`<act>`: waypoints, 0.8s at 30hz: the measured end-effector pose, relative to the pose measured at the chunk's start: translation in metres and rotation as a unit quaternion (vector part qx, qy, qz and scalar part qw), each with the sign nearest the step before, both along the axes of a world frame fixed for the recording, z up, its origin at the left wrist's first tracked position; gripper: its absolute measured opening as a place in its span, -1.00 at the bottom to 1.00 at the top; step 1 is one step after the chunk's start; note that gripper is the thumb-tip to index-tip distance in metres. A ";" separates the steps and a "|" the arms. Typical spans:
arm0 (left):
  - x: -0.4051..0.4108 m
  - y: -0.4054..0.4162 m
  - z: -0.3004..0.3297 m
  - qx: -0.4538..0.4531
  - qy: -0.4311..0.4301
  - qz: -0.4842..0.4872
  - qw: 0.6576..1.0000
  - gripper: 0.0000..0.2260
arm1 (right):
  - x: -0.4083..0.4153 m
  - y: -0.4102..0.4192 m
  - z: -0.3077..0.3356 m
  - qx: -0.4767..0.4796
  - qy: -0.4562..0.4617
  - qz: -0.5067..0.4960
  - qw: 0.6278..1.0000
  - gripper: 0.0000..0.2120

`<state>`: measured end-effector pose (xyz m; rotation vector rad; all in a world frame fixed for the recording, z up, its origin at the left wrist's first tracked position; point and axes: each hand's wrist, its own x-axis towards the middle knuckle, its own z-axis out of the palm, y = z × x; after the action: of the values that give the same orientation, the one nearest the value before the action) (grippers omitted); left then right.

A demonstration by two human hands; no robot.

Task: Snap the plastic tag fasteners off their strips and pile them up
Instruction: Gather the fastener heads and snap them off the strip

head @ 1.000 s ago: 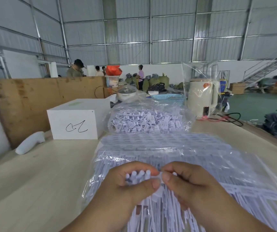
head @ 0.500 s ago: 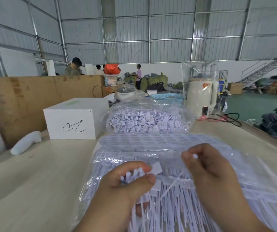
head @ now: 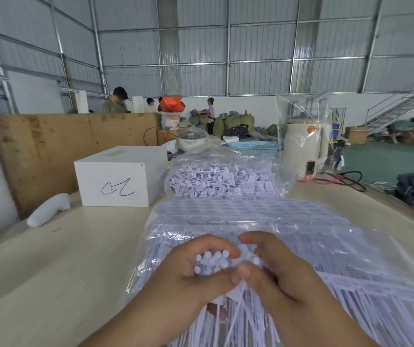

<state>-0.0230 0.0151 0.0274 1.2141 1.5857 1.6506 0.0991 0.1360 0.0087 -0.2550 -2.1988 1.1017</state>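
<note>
Mid-separation, by the look of it. Left hand (head: 188,276), low centre of the frame, curled round a bundle of loose tag fasteners (head: 212,262), their round white heads poking up between thumb and forefinger. Right hand (head: 276,274) pressed close against the left, thumb and forefinger pinched on one fastener at the edge of the bundle; whether that one is already free or still joined to a strip cannot be told, the contact being hidden by the fingers. Long thin tails hanging down below both hands.

Directly beneath, spread across the desk (head: 63,259), a clear bag of uncut fastener strips (head: 263,226), plainly far from used up. Behind it, toward frame centre, a second clear bag heaped with separated fasteners (head: 221,181): probably the pile. White box (head: 120,176) to its left.

Next, most likely: a short twist or pull with the right hand to break the pinched piece away, a firm grip kept on the bundle so none slip, then a drop onto the heap once the left hand is full. Much left to do.
</note>
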 end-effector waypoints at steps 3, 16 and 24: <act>0.004 -0.002 -0.001 0.009 -0.057 -0.076 0.995 -0.77 | -0.003 -0.003 -0.005 0.017 0.056 -0.067 0.996 -0.70; -0.014 -0.001 0.000 0.144 -0.107 0.108 0.978 -0.64 | -0.057 -0.044 0.000 -0.131 0.096 -0.054 0.985 -0.64; -0.027 0.001 -0.003 0.169 -0.095 0.145 0.970 -0.50 | -0.053 -0.043 -0.004 -0.215 0.024 0.104 0.971 -0.64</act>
<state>-0.0505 0.0161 0.0246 0.9739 1.4552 2.2252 0.0462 0.0932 0.0049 -0.1835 -1.9557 1.6827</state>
